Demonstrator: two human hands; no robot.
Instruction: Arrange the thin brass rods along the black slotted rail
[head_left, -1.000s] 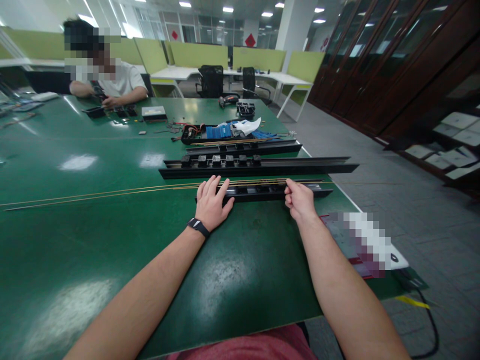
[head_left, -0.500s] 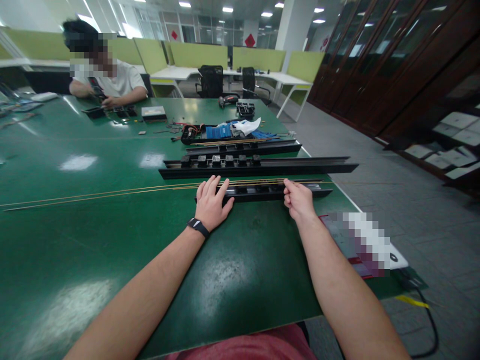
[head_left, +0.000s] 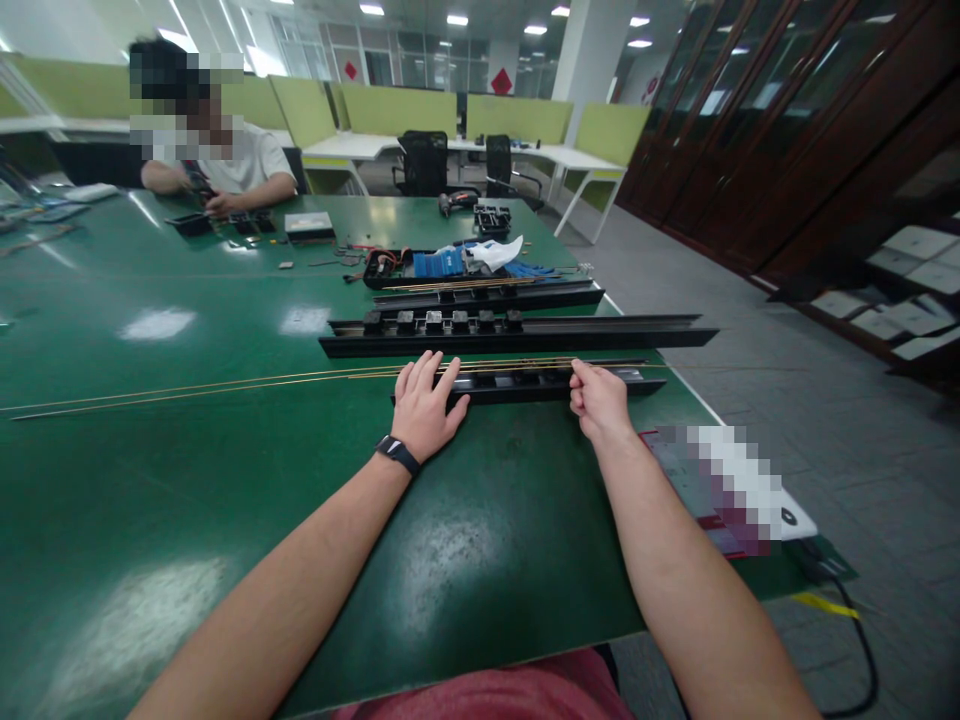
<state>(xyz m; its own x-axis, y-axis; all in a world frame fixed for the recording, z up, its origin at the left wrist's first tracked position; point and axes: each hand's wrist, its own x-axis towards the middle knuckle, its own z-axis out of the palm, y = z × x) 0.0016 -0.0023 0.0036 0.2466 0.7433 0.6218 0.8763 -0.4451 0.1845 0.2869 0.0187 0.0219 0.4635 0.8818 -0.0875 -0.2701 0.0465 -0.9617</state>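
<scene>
My left hand (head_left: pixel 427 408) lies with fingers spread over the left end of a short black metal rail (head_left: pixel 525 395). Dark blocks sit inside that rail, partly covered by thin rods. Several long, thin, gold-coloured rods (head_left: pixel 247 386) run along its top and stretch far to the left across the table. At the rail's right part, my right hand (head_left: pixel 601 402) is closed in a pinch on the rods. How many of them it grips is hidden by the fingers. Just behind lies a longer black rail (head_left: pixel 615 331) with several dark blocks (head_left: pixel 433 320) in its channel.
Farther back on the green table (head_left: pixel 480 480) are another black rail (head_left: pixel 555 296), a black tray (head_left: pixel 375 272) with blue packets, and a power drill (head_left: pixel 456 203). A co-worker (head_left: pixel 247 165) sits at the far left. A white device (head_left: pixel 801 518) with a cable lies at the right corner.
</scene>
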